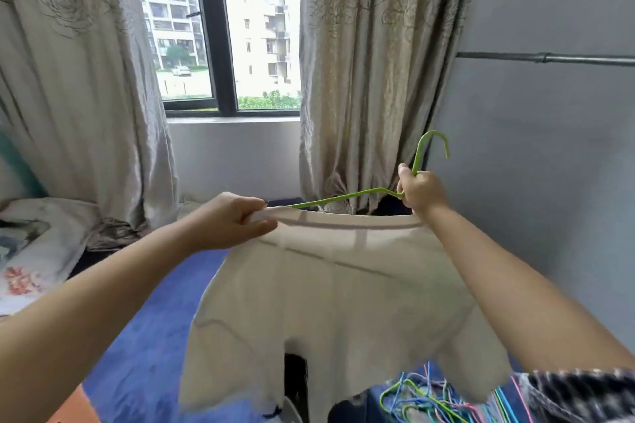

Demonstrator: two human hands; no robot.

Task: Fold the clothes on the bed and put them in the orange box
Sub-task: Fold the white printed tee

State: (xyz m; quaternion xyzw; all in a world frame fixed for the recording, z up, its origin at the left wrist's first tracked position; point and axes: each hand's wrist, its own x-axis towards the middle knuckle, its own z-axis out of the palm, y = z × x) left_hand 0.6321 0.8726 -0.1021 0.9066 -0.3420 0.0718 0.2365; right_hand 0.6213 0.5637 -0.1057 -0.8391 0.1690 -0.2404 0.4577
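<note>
Still half-threaded, the green hanger could snag the cream garment hanging between my hands. My left hand pinches its neckline, my right hand is curled round the hanger's neck. A corner of the orange box shows below my left arm.

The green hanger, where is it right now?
The green hanger is right of centre in the head view, gripped by the right hand, just above the cream garment.

The left hand pinches the collar of a cream shirt, cloth bunched under its fingers. The right hand grips a green hanger below its hook, the wire running out past the fingers toward the left hand.
</note>
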